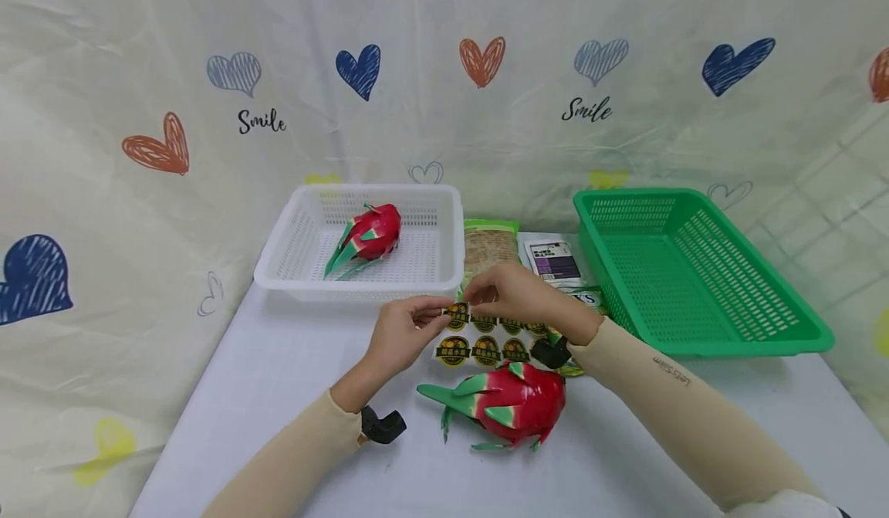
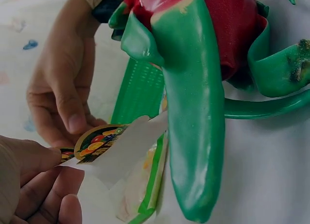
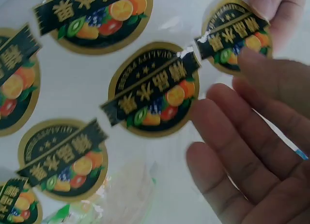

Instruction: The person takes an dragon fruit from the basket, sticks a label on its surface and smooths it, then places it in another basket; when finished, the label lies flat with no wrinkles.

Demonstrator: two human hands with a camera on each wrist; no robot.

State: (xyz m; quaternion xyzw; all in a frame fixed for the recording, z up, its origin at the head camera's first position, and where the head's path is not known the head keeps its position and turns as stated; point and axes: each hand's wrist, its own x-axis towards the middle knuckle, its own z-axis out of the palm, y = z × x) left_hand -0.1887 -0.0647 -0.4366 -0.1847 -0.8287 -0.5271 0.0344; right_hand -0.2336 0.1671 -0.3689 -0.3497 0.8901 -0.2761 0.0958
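Both hands meet over a clear sticker sheet (image 1: 486, 344) that carries several round fruit labels. My left hand (image 1: 441, 313) pinches the sheet's near corner between thumb and fingers (image 2: 29, 161). My right hand (image 1: 475, 298) pinches the edge of the corner sticker (image 2: 97, 142), and its thumb (image 2: 72, 120) lies just above it. In the right wrist view that sticker (image 3: 235, 37) sits at the top right, with my right fingers (image 3: 242, 151) curled under the sheet (image 3: 72, 83). A red and green dragon fruit (image 1: 507, 402) lies on the table just in front of the hands.
A white basket (image 1: 299, 271) at the back left holds a second dragon fruit (image 1: 368, 236). A green basket (image 1: 694, 271) stands at the back right. Snack packets (image 1: 489, 244) lie between the baskets, behind the sheet. A heart-print cloth hangs behind.
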